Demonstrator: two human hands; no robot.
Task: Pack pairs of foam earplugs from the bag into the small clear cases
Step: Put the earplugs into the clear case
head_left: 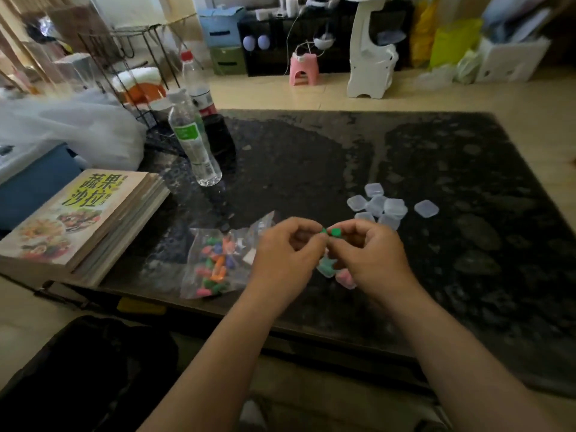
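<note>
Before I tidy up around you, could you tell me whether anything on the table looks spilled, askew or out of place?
Nothing looks spilled or damaged. The empty cases lie in a loose, overlapping heap, with one case apart to its right. The bag lies flat with earplugs inside.

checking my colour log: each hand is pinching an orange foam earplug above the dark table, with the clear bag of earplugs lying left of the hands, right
Not orange: the head view shows the left hand and the right hand each pinching a green foam earplug above the dark speckled table, with the clear plastic bag of coloured earplugs lying left of the hands.
</note>
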